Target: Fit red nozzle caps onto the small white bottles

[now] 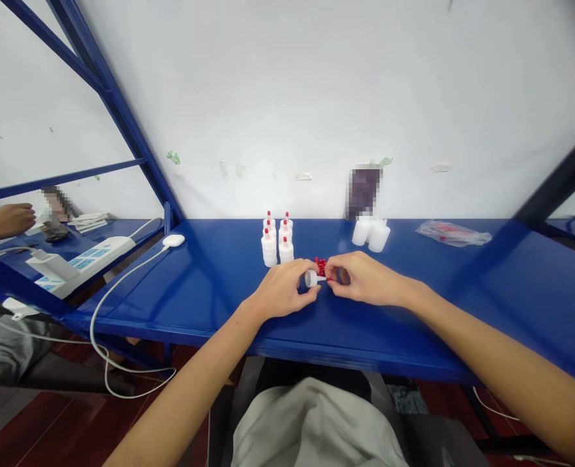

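My left hand (290, 287) pinches a white nozzle cap (311, 278), its wide end toward the left and its thin spout toward the right. At the spout's tip, my right hand (360, 277) grips a small red tip cap (329, 279), mostly hidden by the fingers. Just behind both hands lies a pile of red tip caps (321, 264). Beyond my left hand, several white bottles (269, 251) with red-tipped nozzles stand upright in two rows. Several white bottles without nozzles (377, 237) are grouped beyond my right hand.
A clear plastic bag (455, 232) with something red inside lies at the right on the blue table (209, 285). A white power strip (93, 256), a cable and a small white device (174, 240) are at the left. Another person's hand (12, 220) shows beyond the blue frame.
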`<state>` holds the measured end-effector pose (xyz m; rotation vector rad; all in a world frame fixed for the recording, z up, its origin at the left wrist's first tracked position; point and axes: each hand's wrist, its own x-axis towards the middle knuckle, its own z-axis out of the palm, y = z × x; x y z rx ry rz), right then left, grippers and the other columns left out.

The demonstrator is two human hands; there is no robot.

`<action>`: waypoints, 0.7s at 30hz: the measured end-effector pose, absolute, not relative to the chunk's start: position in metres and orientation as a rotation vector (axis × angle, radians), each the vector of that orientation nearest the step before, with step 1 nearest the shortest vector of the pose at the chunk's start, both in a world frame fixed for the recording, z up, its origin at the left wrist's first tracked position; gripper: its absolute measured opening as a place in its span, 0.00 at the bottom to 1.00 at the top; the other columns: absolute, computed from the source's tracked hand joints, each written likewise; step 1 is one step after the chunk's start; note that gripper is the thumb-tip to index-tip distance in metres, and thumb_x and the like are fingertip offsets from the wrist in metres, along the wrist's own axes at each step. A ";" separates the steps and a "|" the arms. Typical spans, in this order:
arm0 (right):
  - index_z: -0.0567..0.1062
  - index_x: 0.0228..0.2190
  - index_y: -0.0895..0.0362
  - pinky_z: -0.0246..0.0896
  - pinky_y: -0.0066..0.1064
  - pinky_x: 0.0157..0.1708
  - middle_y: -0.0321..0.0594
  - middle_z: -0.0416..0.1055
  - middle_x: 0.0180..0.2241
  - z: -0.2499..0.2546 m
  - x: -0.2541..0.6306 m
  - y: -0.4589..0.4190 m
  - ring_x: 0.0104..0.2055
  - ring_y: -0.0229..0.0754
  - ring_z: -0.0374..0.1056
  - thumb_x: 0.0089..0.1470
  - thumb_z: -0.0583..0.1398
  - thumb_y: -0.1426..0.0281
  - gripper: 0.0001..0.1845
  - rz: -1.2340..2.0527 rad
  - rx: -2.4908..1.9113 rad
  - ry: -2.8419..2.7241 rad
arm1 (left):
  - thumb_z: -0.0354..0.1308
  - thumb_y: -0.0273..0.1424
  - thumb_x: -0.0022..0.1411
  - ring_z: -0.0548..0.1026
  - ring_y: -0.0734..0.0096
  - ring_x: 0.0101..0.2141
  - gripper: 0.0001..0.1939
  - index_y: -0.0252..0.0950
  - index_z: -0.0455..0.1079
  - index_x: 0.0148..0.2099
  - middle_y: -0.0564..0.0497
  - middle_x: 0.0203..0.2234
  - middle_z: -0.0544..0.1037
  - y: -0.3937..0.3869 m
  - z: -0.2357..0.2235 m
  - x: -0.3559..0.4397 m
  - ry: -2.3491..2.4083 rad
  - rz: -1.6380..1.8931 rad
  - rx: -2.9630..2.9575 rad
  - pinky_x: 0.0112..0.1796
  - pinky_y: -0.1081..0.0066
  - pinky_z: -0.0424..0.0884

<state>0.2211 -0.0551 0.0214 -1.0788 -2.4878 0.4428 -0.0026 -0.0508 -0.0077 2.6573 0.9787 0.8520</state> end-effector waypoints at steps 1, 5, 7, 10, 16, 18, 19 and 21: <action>0.73 0.29 0.56 0.59 0.29 0.30 0.35 0.73 0.26 0.021 0.220 -0.056 0.27 0.37 0.67 0.52 0.60 0.72 0.02 0.490 -1.051 -2.435 | 0.57 0.35 0.63 0.73 0.70 0.31 0.14 0.37 0.69 0.50 0.49 0.38 0.78 -0.051 -0.007 -0.003 0.962 0.871 2.637 0.32 0.71 0.68; 0.77 0.32 0.57 0.67 0.32 0.35 0.38 0.77 0.29 0.019 0.218 -0.056 0.30 0.39 0.71 0.54 0.61 0.67 0.06 0.705 -0.991 -2.209 | 0.55 0.39 0.66 0.73 0.71 0.30 0.17 0.36 0.69 0.53 0.47 0.39 0.78 -0.051 -0.006 -0.003 0.916 0.909 2.538 0.32 0.72 0.68; 0.78 0.33 0.57 0.69 0.34 0.38 0.40 0.78 0.30 0.019 0.217 -0.056 0.32 0.41 0.73 0.54 0.62 0.64 0.09 0.788 -0.991 -2.105 | 0.55 0.41 0.67 0.73 0.72 0.29 0.19 0.36 0.69 0.54 0.49 0.36 0.78 -0.050 -0.006 -0.003 0.922 0.934 2.462 0.32 0.73 0.68; 0.79 0.32 0.57 0.70 0.37 0.39 0.42 0.80 0.31 0.020 0.217 -0.056 0.35 0.45 0.75 0.53 0.64 0.61 0.12 0.897 -0.982 -1.965 | 0.56 0.41 0.67 0.72 0.73 0.28 0.19 0.37 0.68 0.54 0.51 0.32 0.78 -0.050 -0.007 -0.002 0.914 0.963 2.357 0.31 0.74 0.69; 0.80 0.30 0.57 0.71 0.37 0.36 0.43 0.80 0.30 0.016 0.214 -0.055 0.34 0.46 0.76 0.52 0.65 0.57 0.15 0.892 -0.935 -1.876 | 0.54 0.36 0.69 0.74 0.73 0.30 0.13 0.36 0.68 0.53 0.50 0.34 0.78 -0.052 -0.009 0.002 0.827 1.076 2.325 0.32 0.75 0.70; 0.80 0.30 0.57 0.72 0.37 0.36 0.43 0.80 0.30 0.013 0.212 -0.055 0.33 0.46 0.76 0.52 0.66 0.57 0.15 0.902 -0.936 -1.852 | 0.54 0.35 0.69 0.75 0.72 0.31 0.13 0.36 0.67 0.53 0.49 0.37 0.79 -0.052 -0.010 0.003 0.835 1.110 2.368 0.34 0.74 0.71; 0.80 0.30 0.57 0.72 0.37 0.35 0.43 0.80 0.30 0.012 0.211 -0.055 0.33 0.46 0.76 0.51 0.66 0.57 0.15 0.917 -0.934 -1.838 | 0.54 0.35 0.69 0.75 0.71 0.33 0.14 0.36 0.67 0.54 0.48 0.39 0.79 -0.052 -0.011 0.003 0.848 1.125 2.394 0.36 0.73 0.72; 0.79 0.30 0.57 0.72 0.37 0.36 0.43 0.80 0.29 0.011 0.209 -0.055 0.32 0.46 0.76 0.51 0.66 0.57 0.15 0.952 -0.920 -1.807 | 0.53 0.35 0.69 0.76 0.69 0.36 0.14 0.36 0.66 0.55 0.46 0.42 0.78 -0.052 -0.013 0.003 0.882 1.151 2.453 0.40 0.71 0.72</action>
